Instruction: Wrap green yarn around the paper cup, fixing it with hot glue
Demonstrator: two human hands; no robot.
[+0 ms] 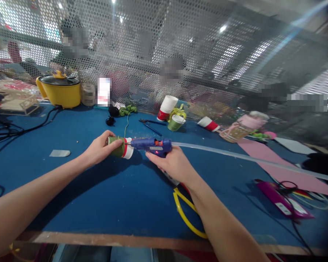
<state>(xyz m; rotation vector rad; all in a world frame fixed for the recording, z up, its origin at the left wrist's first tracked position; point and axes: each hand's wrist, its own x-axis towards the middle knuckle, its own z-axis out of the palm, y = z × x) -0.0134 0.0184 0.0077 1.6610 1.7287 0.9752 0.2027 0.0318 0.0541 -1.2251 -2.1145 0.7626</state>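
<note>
My left hand (102,147) is closed around a paper cup (128,149) lying on its side. Green yarn (116,147) is wound round part of the cup, and the red and white part shows at its right end. A strand runs from it back to a loose green yarn bundle (129,109). In my right hand (177,163) is a blue glue gun (150,144), its small red light lit and its nozzle at the edge of the wound yarn. A long clear glue stick (235,153) sticks out of its back end.
Behind stand a yellow electric pot (61,92), a jar (88,95), stacked paper cups (168,105), a yarn-wrapped cup (176,123) and pliers (151,123). Yellow-handled scissors (184,214) lie below my right wrist. On the right are pink paper (281,163) and a purple power strip (282,198). Perforated metal borders the back.
</note>
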